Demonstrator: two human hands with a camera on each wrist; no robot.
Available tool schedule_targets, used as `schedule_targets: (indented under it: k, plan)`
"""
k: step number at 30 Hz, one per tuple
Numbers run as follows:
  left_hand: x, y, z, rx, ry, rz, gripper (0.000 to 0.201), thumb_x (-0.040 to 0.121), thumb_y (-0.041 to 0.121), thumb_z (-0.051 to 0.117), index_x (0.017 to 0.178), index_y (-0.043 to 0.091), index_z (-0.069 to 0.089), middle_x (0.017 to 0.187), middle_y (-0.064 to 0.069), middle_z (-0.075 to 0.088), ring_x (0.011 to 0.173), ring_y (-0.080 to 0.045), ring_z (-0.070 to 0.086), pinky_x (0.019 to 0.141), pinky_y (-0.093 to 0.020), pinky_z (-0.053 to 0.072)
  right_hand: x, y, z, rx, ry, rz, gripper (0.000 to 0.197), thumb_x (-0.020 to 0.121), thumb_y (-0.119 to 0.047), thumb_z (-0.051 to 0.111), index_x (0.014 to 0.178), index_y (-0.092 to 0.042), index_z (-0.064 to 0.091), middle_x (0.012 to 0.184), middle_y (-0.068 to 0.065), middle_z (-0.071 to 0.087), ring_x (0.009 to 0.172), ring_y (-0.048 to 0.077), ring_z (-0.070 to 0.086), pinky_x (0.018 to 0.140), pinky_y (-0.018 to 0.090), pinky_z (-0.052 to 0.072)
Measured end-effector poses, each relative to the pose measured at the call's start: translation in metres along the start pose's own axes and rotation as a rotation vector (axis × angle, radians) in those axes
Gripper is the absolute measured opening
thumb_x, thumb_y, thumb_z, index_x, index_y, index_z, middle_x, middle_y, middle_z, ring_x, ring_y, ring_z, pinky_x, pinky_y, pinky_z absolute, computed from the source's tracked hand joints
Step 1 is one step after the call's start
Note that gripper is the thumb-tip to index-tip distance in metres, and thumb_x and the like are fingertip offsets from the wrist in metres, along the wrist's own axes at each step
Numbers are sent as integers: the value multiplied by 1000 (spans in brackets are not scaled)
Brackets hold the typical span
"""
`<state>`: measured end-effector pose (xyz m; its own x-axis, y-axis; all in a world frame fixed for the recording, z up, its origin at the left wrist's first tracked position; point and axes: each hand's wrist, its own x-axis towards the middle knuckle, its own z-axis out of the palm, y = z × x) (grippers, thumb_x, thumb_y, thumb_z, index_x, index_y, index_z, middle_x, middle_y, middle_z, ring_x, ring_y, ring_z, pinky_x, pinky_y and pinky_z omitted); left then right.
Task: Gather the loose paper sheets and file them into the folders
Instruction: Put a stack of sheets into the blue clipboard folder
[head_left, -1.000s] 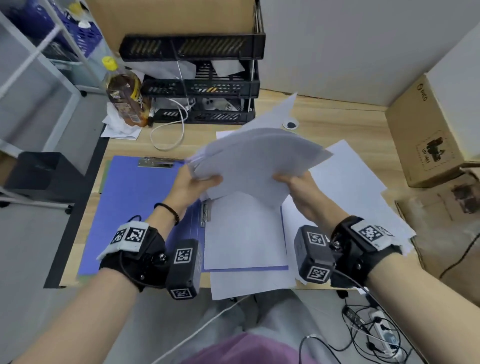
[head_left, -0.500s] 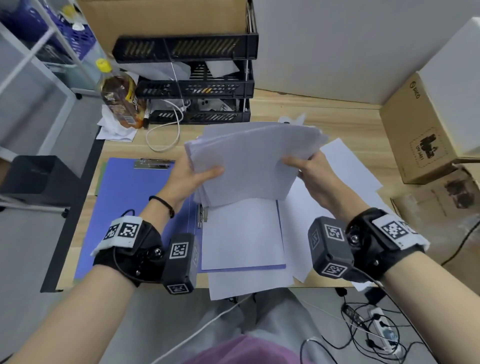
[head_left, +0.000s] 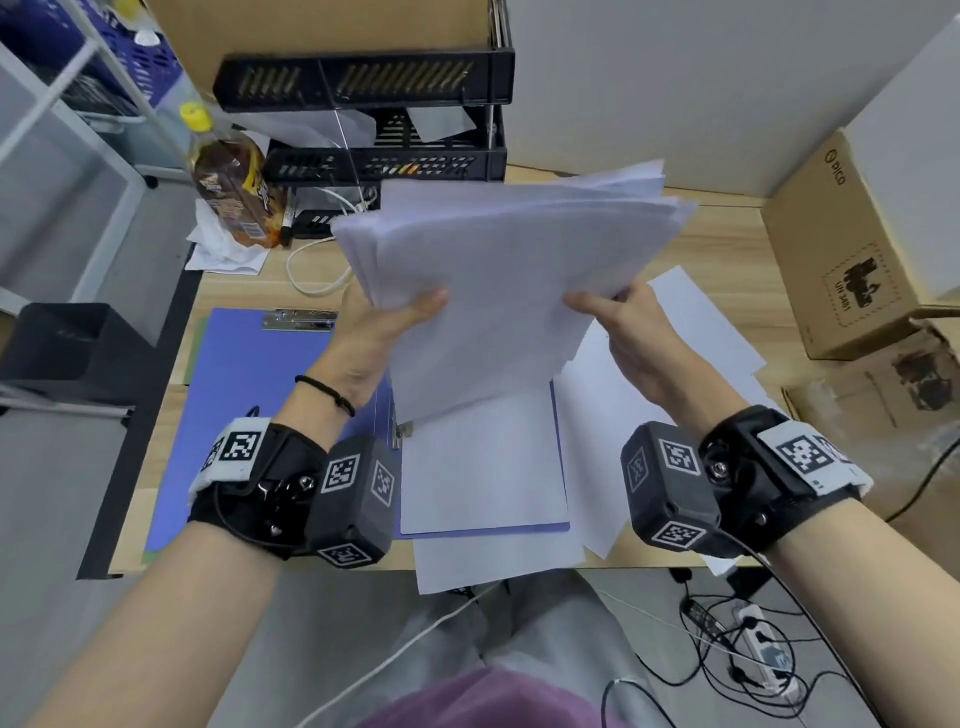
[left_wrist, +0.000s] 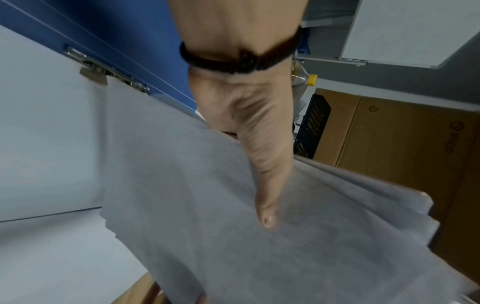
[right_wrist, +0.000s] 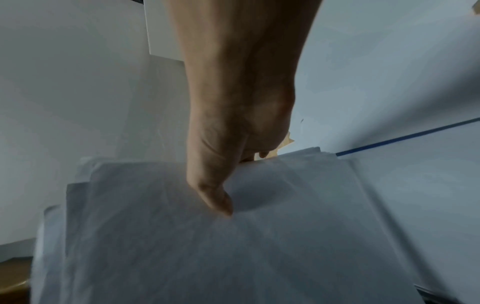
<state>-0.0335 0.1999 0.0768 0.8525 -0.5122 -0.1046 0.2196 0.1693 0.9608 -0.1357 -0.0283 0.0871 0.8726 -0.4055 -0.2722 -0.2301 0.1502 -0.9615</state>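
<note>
I am holding a thick, slightly fanned stack of white paper sheets (head_left: 498, 291) in the air above the open blue folder (head_left: 249, 415) lying on the light wooden desk (head_left: 727, 244). My left hand (head_left: 374, 338) is pinching the stack's left edge, thumb pressing on top; the fingers underneath are hidden. My right hand (head_left: 639, 338) is pinching the right edge the same way, thumb on top, fingers tucked below. More loose white sheets (head_left: 691, 332) are lying flat on the desk under my right hand and on the folder's right half.
</note>
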Motion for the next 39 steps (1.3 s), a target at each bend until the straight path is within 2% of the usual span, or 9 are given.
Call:
schedule_targets:
  k: [4,11,17,23,25,28,33,37,39]
  plan:
    - [-2,-8,-3,92,25,-52,44,66,22,81,108,24,66,112,1,71,107,-17,66,86,-29,53,0,23,-4,-35,58,83,40,84,10,56,121,-4,59,117,6,69,106,18,66,84,24,49]
    - [8,-1,17,159,82,-16,33,76,7,77,100,24,64,105,4,70,92,-5,69,77,-22,55,6,25,-1,-115,120,97,36,85,5,53,119,-4,62,116,5,70,106,20,65,89,31,50]
    - [19,21,27,123,-1,94,35,77,2,75,104,22,64,108,1,70,101,-12,68,82,-24,53,11,-17,-5,-53,205,-41,34,83,6,45,99,-17,64,97,-3,70,88,13,64,72,21,49]
    - [12,-15,20,243,-13,-112,41,80,5,73,115,18,55,102,12,65,81,11,65,71,-9,50,4,11,-12,-54,237,177,30,86,-3,43,111,-18,51,90,-10,55,81,6,46,66,20,32]
    - [13,-21,23,285,-20,-114,36,83,8,71,114,19,58,104,9,66,84,10,64,75,-13,50,3,9,-11,-75,234,201,29,90,1,38,106,-18,53,89,-10,54,79,6,45,67,19,32]
    - [16,-10,33,252,48,-88,26,82,7,72,93,28,62,92,13,69,78,7,65,77,-23,50,5,-7,-6,-97,250,146,29,88,3,40,87,-22,56,81,-9,55,71,6,45,63,18,34]
    - [18,5,37,153,53,-4,25,83,8,71,90,30,63,83,19,73,80,1,69,70,-19,54,4,-12,-10,42,217,53,28,85,1,48,96,-18,65,99,-1,69,90,15,60,80,26,43]
    - [3,-26,25,191,24,-166,16,85,21,69,98,29,64,101,13,70,91,-6,68,75,-21,53,-20,42,-16,-86,88,271,17,94,-24,54,101,-29,68,108,-15,68,104,12,58,102,36,33]
    - [-1,-36,20,187,29,-217,15,86,25,68,99,29,64,101,13,70,91,-5,68,70,-15,53,-28,58,-21,-127,20,340,18,97,-25,51,104,-29,67,107,-18,68,103,7,59,98,30,32]
